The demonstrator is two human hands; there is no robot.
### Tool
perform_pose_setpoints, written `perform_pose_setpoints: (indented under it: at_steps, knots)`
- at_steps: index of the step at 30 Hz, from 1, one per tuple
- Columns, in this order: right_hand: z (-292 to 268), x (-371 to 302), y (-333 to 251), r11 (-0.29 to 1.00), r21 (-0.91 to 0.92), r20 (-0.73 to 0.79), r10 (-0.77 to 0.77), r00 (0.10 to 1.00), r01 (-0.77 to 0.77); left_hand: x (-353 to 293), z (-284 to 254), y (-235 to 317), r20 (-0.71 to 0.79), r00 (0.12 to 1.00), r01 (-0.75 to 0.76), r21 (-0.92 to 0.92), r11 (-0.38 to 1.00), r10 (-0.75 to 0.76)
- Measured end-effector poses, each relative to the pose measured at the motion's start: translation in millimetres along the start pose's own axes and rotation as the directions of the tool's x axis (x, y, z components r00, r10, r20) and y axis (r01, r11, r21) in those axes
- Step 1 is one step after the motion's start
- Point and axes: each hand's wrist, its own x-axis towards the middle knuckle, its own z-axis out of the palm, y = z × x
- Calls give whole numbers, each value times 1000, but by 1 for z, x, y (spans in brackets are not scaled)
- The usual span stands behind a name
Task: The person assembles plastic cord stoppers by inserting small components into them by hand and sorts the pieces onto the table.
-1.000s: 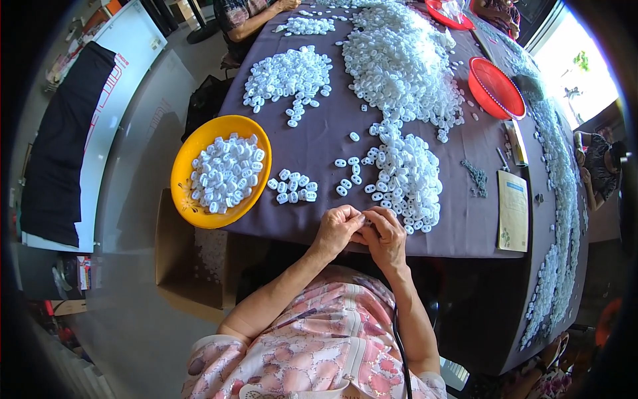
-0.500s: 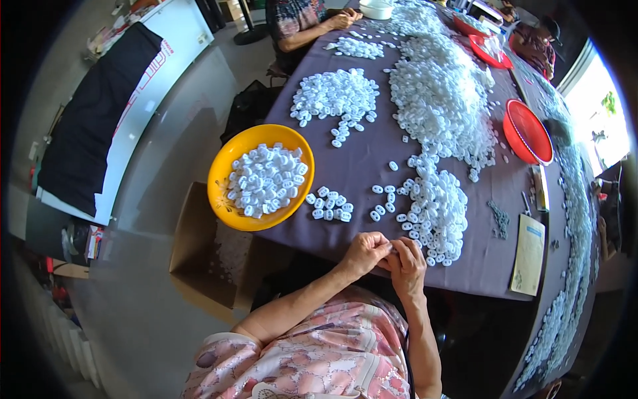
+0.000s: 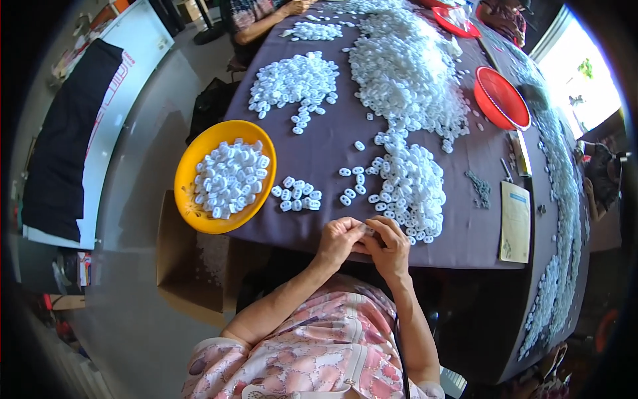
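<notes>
"How are the two hands held?"

"They are brought together at the table edge. A small white piece [image 3: 369,231] is pinched between the fingertips of the left hand [image 3: 337,245] and the right hand [image 3: 391,249]; it is mostly covered, so its exact grip cannot be told."

"Why so close together?"

"Probably because something so small is best steadied from both sides. The forearms are kept low in front of the patterned shirt [image 3: 319,332], presumably for ease."

"And the near pile [image 3: 415,186]?"

"It is set just beyond the right hand, perhaps so that pieces can be reached without stretching. A few loose pieces [image 3: 359,179] are laid to its left, apart from the small cluster [image 3: 297,194]."

"Is the cluster kept separate on purpose?"

"So it seems: it is placed between those loose pieces and the yellow bowl [image 3: 229,130], by which more white pieces are contained. The bowl's wall likely stops them from being scattered."

"What is left farther off?"

"The big heap [image 3: 405,73] is spread up the dark tablecloth [image 3: 458,229]. The red basket [image 3: 488,100] and the tan envelope [image 3: 514,226] are put to the right, apparently out of the way."
</notes>
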Motion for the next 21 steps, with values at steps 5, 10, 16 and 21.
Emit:
perform_pose_setpoints:
  at_steps: [5, 10, 16, 21]
  knots:
    - [-1, -6, 9, 998, 64, -12, 9, 1000, -9, 3, 2, -6, -28, 998, -51, 179, 982, 57]
    - [-12, -9, -5, 994, 103, 15, -45, 999, 44, -5, -1, -5, -30, 994, -101, 140, 985, 106]
    - [-96, -3, 37, 971, -200, -322, 64, 945, -134, -12, -21, 26, -126, 968, -169, 301, 938, 215]
    - [-162, 18, 106, 859, -487, -431, -78, 899, -159, -9, -53, 47, -184, 964, -70, 525, 848, 194]
